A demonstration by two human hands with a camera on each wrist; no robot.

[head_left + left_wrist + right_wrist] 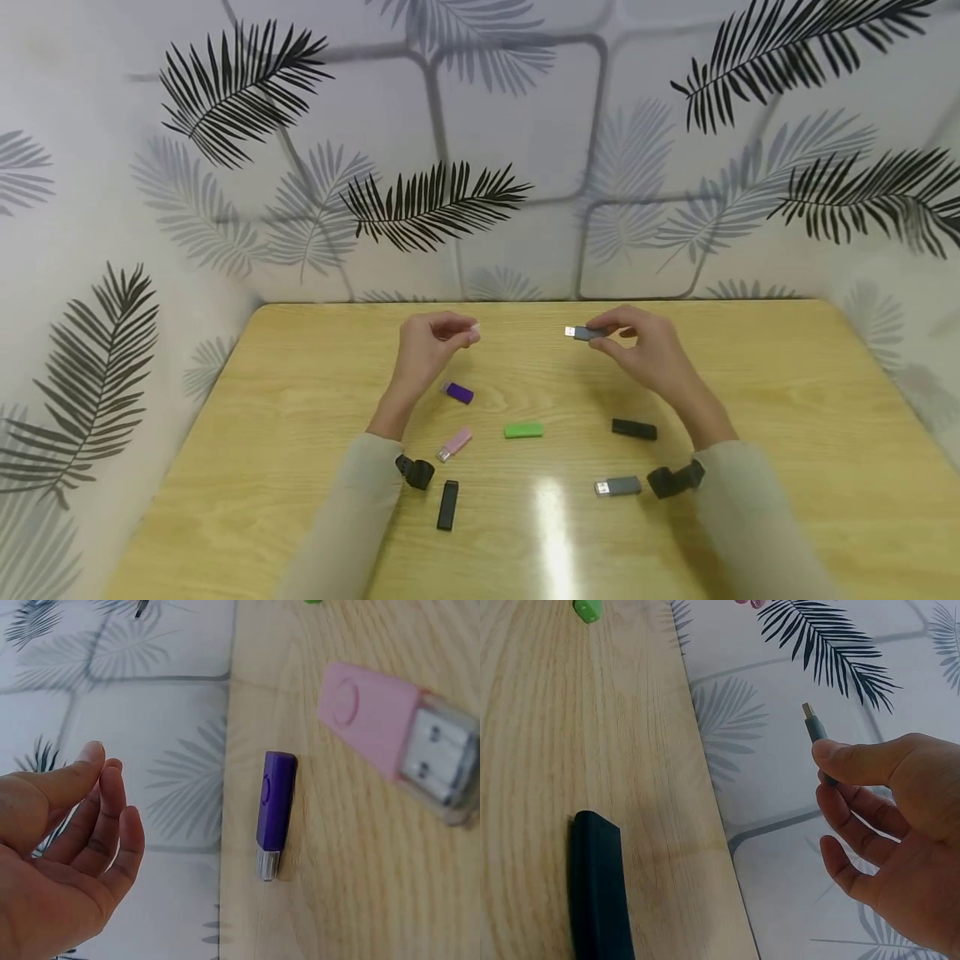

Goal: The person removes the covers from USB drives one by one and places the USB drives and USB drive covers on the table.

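Observation:
Between the thumb and fingers of my right hand [648, 346] I pinch a dark grey USB stick [585, 332], its metal plug bare and pointing left. The right wrist view also shows this USB stick [817, 731], with its rear end behind the thumb. My left hand [431, 350] is raised level with it, thumb and fingertips pinching a small whitish piece [476, 328]. In the left wrist view the fingers hide that piece. Below the left hand lie a purple USB stick [459, 392] and a pink USB stick [455, 444]. The two hands are apart.
On the wooden table [315, 367] lie a green stick [523, 430] in the middle, a black stick [447, 505] at left front, another black stick [634, 429] at right, and a grey USB stick [618, 486] near the right wrist. A leaf-patterned covering [517, 250] stands behind the table.

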